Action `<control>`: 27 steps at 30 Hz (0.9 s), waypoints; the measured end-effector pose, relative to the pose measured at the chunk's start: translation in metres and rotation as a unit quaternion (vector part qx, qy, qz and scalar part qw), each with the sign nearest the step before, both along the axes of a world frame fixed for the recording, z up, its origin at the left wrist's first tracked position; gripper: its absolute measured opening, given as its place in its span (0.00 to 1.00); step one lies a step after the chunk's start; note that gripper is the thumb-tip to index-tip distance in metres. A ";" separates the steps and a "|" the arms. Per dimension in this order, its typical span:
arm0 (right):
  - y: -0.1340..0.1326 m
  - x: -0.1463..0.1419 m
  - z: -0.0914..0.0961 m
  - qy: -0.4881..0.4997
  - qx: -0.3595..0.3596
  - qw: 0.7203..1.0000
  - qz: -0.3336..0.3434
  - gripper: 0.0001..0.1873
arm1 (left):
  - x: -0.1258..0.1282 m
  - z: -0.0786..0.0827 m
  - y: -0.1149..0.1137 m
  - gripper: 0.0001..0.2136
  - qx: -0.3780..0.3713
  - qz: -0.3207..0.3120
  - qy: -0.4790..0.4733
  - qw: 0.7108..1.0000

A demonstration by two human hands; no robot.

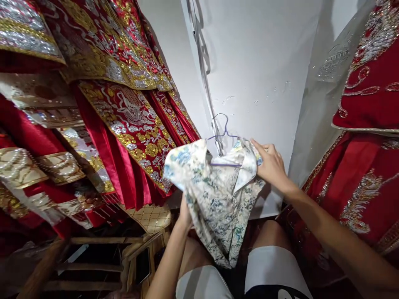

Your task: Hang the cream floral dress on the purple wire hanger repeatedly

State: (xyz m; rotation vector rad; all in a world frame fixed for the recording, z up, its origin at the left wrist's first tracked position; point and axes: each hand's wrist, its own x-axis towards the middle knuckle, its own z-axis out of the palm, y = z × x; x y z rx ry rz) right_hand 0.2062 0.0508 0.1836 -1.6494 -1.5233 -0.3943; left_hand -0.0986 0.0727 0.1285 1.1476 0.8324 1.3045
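Observation:
A pale floral garment [215, 195] with a broad collar, patterned in blue and green, hangs on a thin purple hanger [225, 132] in front of me. My right hand [272, 164] is closed on the shoulder at its right side, thumb and forefinger at the cloth beside the collar. On the opposite side my left hand [185, 214] reaches up beneath the sleeve and touches the cloth. Its fingers are hidden behind the garment. The hanger's hook points up, close to a metal rail on the wall; whether it touches the rail I cannot tell.
The metal rail [201, 62] runs down the white wall [258, 62]. Red costumes with gold and silver embroidery [137, 112] hang along the left. More red embroidered garments [368, 174] hang at the right. A wooden chair [93, 241] stands at lower left, with a phone-like dark object [143, 265] near it.

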 end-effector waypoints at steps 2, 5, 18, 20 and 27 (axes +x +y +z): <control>0.014 0.001 0.010 0.015 -0.002 0.999 -0.029 0.40 | 0.003 -0.020 -0.002 0.36 -0.054 0.011 -0.006 0.998; 0.025 -0.008 0.021 0.006 -0.006 1.000 -0.011 0.41 | 0.020 -0.048 -0.008 0.36 -0.063 0.064 -0.002 0.996; -0.054 -0.091 -0.114 0.398 0.030 0.893 0.208 0.28 | 0.046 -0.093 -0.066 0.33 -0.108 0.031 -0.028 0.993; -0.055 -0.112 -0.143 0.449 -0.038 0.860 0.240 0.27 | 0.048 -0.090 -0.069 0.31 -0.086 0.017 -0.003 0.996; -0.049 -0.113 -0.143 0.495 -0.019 0.844 0.207 0.16 | 0.045 -0.084 -0.076 0.29 -0.051 -0.030 0.066 0.996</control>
